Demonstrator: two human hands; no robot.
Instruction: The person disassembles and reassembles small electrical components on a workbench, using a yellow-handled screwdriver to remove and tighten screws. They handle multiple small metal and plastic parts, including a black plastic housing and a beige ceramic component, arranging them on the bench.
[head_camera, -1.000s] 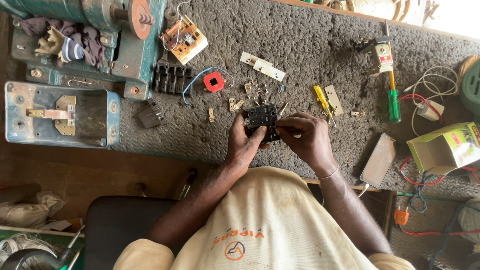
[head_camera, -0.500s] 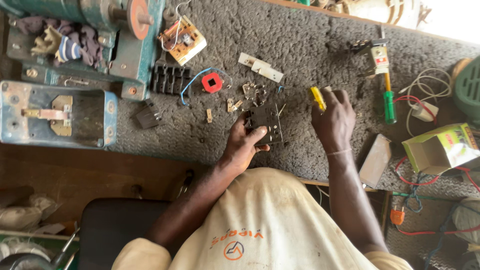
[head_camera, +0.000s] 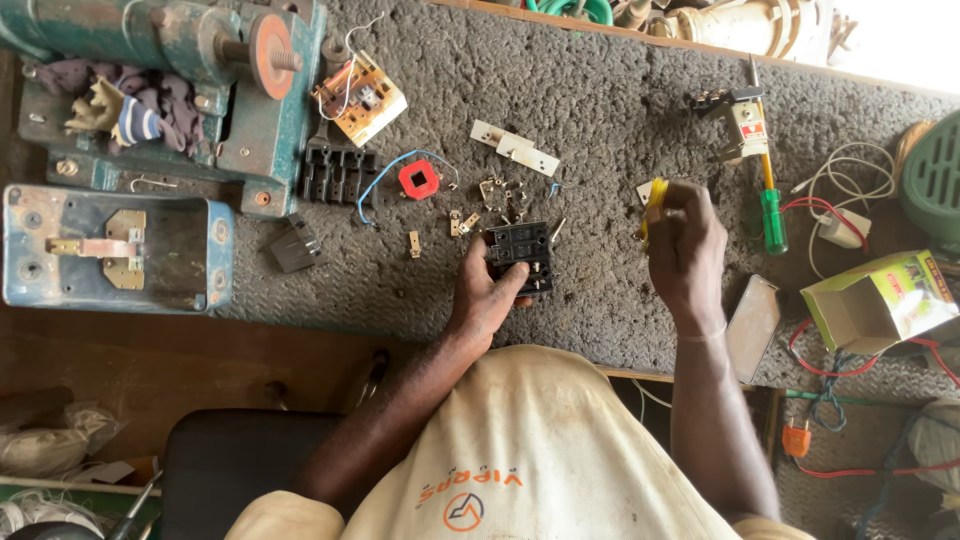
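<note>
We see a small black square plastic switch block (head_camera: 521, 254) lying flat on the grey bumpy tabletop (head_camera: 600, 110). It is almost square, so we cannot tell a long side. Our left hand (head_camera: 487, 298) is half open, with its fingers pressing on the block. Our right hand (head_camera: 686, 248) is closed around a yellow-handled screwdriver (head_camera: 654, 201), and its handle points away from us.
</note>
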